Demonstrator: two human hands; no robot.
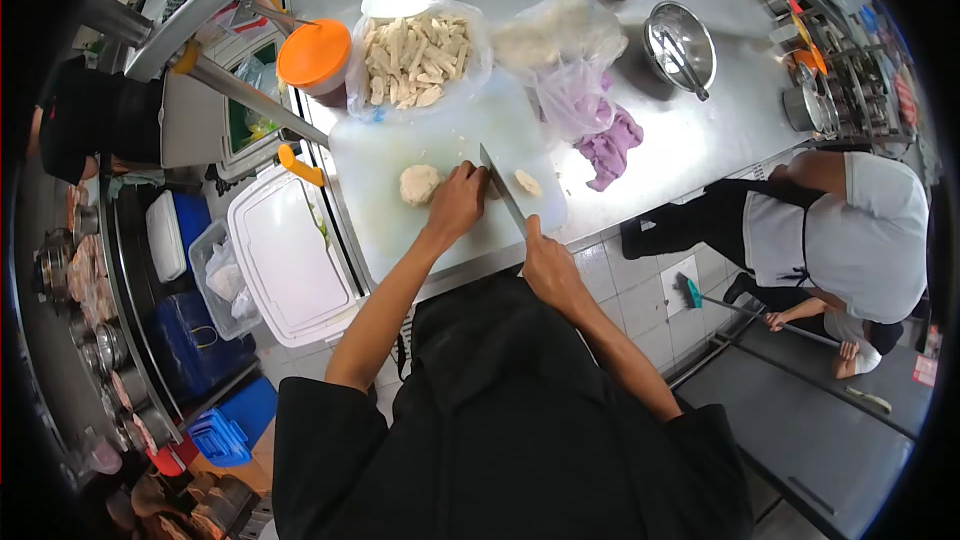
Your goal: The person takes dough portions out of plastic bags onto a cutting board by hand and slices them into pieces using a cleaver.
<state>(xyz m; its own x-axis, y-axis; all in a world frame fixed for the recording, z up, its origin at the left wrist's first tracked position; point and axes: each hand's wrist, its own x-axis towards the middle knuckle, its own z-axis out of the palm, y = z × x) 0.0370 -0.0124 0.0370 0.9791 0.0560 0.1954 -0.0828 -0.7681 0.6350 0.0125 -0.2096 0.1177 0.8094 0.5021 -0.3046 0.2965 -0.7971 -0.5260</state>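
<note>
My left hand [459,202] presses with its fingers together on a pale piece of food on the white cutting board [375,155]; the fingers mostly cover that piece. In my right hand [550,265] is the handle of a knife [504,192], its blade pointing away from me, close beside the left fingertips. A round pale lump [420,184] lies just left of my left hand. Right of the blade lies a thin pale slice [528,182]. Beyond the board, a plastic-lined container holds many cut pale strips [416,58].
An orange-lidded tub [314,57] stands left of the strips. Plastic bags [560,35], a purple cloth [610,147] and a metal bowl [680,45] are at the right. Other people [835,230] stand at the right; another person [105,120] is at the left.
</note>
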